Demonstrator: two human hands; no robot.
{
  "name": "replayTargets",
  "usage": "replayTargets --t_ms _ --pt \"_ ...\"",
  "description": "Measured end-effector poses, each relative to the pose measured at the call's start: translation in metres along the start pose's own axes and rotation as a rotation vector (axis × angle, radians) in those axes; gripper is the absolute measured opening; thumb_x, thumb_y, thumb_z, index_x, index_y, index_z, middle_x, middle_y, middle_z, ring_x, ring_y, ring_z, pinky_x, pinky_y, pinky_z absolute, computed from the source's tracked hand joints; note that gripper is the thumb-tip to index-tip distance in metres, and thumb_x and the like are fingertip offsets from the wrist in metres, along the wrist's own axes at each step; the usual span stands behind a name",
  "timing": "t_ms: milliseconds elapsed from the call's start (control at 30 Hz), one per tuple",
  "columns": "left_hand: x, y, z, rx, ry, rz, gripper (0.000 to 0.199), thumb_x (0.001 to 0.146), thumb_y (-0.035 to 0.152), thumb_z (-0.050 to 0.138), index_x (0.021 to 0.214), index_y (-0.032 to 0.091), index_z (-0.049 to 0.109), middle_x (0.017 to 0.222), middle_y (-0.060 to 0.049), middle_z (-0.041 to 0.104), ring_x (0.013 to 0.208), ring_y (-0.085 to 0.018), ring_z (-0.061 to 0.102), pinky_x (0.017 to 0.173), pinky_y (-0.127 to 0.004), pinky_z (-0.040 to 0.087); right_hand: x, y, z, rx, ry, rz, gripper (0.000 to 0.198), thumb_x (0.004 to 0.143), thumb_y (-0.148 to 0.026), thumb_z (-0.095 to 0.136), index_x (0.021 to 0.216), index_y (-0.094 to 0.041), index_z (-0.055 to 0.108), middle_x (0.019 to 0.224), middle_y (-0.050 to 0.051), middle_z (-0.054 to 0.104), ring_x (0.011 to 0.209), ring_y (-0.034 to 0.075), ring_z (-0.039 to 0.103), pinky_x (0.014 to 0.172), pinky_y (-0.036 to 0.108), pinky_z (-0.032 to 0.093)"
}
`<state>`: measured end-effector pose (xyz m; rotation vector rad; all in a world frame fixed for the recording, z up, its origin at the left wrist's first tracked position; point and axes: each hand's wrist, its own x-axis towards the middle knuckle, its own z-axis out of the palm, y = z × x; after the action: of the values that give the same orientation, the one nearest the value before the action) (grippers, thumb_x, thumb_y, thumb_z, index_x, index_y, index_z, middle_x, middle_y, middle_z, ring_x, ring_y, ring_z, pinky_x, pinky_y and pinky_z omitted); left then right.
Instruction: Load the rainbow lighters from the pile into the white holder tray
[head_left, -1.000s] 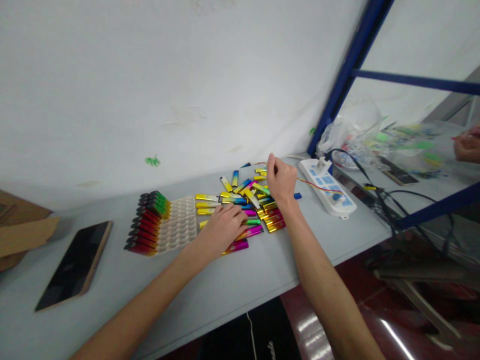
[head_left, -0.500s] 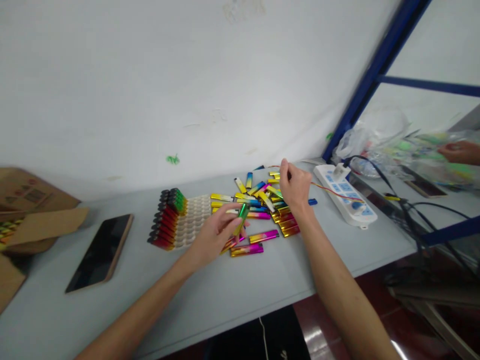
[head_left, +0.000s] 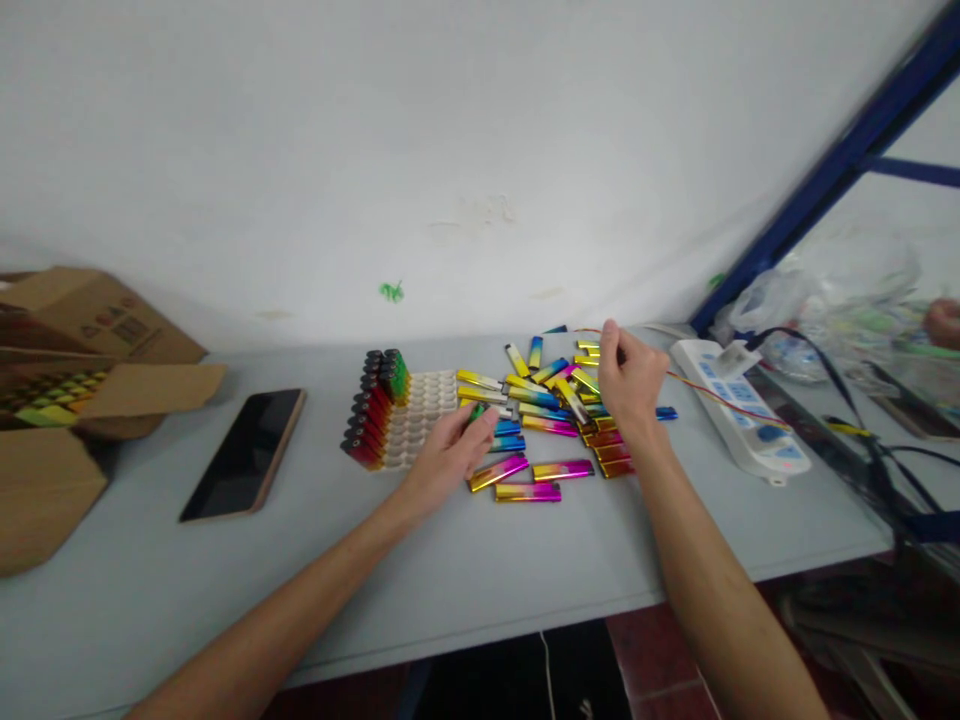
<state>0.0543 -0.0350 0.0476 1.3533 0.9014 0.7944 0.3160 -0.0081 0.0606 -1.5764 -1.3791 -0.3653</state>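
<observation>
My left hand (head_left: 456,445) is closed around a green lighter (head_left: 478,411), mostly hidden by the fingers, just right of the tray. The white tray (head_left: 431,410) has rows of cupped slots. Upright lighters with black tops fill its left side, several red-and-gold (head_left: 375,417) and a few green-and-gold (head_left: 399,378). My right hand (head_left: 634,380) is curled shut above the right end of a pile of loose metallic lighters (head_left: 547,400). A thin red-and-yellow wire (head_left: 720,398) runs behind that hand. Whatever its fingers hold is hidden.
A black phone (head_left: 244,455) lies left of the tray. Beyond it stands an open cardboard box (head_left: 112,320) with lighters inside. A white power strip (head_left: 739,410) lies at the right, beside a blue metal frame (head_left: 825,180). Another person's hand (head_left: 943,323) shows at the far right.
The view has swung left, so everything sits further right. My left hand has moved the green lighter closer to the tray, and its fingers now cover more of it. My right hand stays curled.
</observation>
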Motion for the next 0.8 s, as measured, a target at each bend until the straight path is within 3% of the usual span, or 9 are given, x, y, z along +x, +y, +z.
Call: replayTargets --t_ms 133,233,467,800 --pt "-0.003 0.003 -0.004 0.386 0.135 0.114 0.052 0.096 0.061 0.052 0.063 0.021 0.045 0.058 0.005 0.039 0.055 -0.011 0.036 0.053 -0.028 0.024 0.0 -0.001 0.0 0.001 -0.01 0.002 0.052 0.106 -0.046 0.037 0.059 -0.024 0.032 0.05 -0.003 0.035 0.049 0.011 0.03 0.058 0.032 0.023" --pt "-0.005 0.005 -0.005 0.494 0.184 0.143 0.048 0.094 0.055 0.049 0.061 0.021 0.043 0.059 0.004 0.039 0.059 -0.013 0.038 0.057 -0.03 0.025 0.0 -0.002 0.0 -0.002 -0.008 0.006 0.052 0.106 -0.047 0.037 0.059 -0.024 0.032 0.05 -0.003 0.036 0.049 0.011 0.032 0.058 0.032 0.023" --pt "-0.004 0.008 -0.004 0.545 0.217 0.123 0.036 0.089 0.046 0.045 0.061 0.022 0.043 0.059 0.004 0.044 0.061 -0.015 0.042 0.06 -0.031 0.026 -0.001 -0.002 0.0 0.003 -0.019 0.015 0.054 0.106 -0.048 0.037 0.058 -0.024 0.034 0.05 -0.002 0.039 0.049 0.012 0.034 0.059 0.033 0.025" --pt "-0.006 0.01 -0.006 0.455 0.122 0.162 0.048 0.099 0.058 0.048 0.068 0.022 0.045 0.062 0.004 0.043 0.063 -0.015 0.042 0.06 -0.03 0.03 -0.002 0.001 0.003 -0.008 -0.077 0.006 0.053 0.107 -0.046 0.035 0.059 -0.024 0.036 0.051 -0.001 0.043 0.05 0.013 0.036 0.06 0.033 0.025"
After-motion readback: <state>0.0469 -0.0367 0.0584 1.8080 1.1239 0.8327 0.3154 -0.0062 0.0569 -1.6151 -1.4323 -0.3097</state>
